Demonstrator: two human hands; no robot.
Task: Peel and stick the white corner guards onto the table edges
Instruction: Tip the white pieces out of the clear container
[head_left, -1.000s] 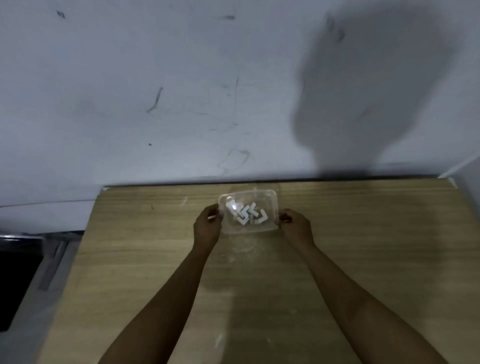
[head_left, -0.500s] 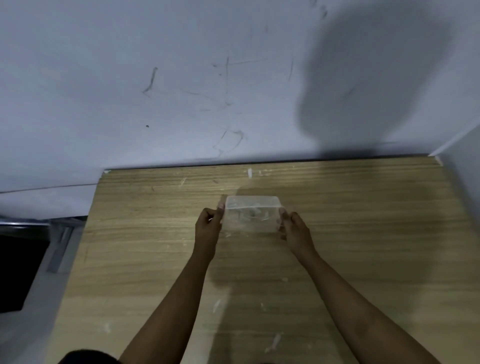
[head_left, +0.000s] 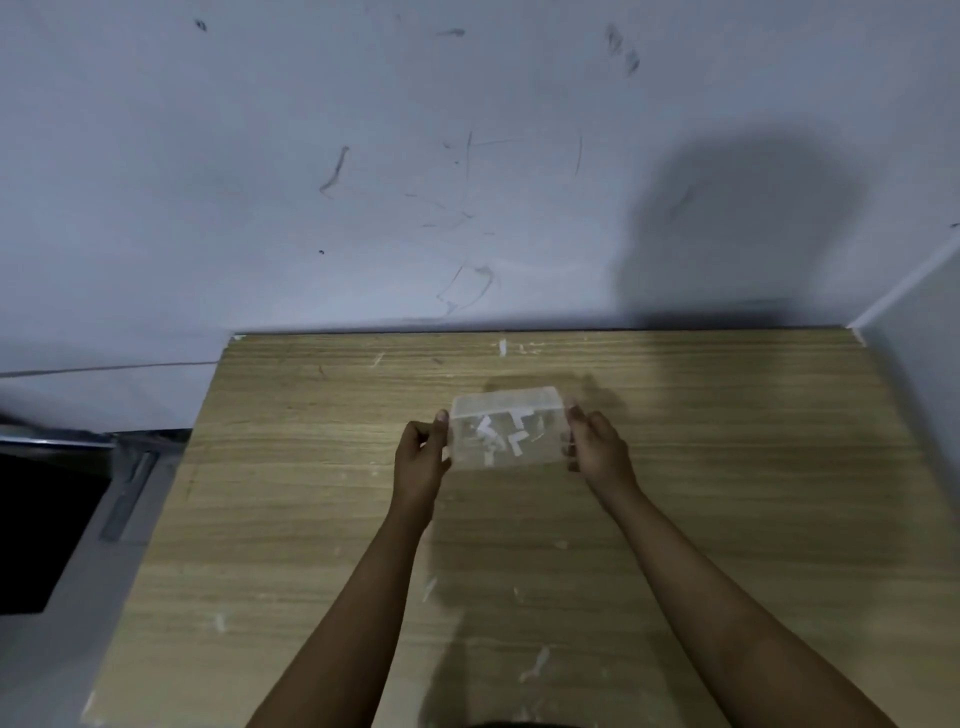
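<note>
Box (head_left: 506, 436) now upturned, guards (head_left: 501, 436) visible again

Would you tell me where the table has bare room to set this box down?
Bare wood lies on the table left of the left hand and right of the right hand. Only the middle, around the clear box, is occupied.

Two bare arms come up from the bottom. The left hand (head_left: 420, 457) and the right hand (head_left: 597, 448) wear no gloves, rings, watches or sleeves.
</note>
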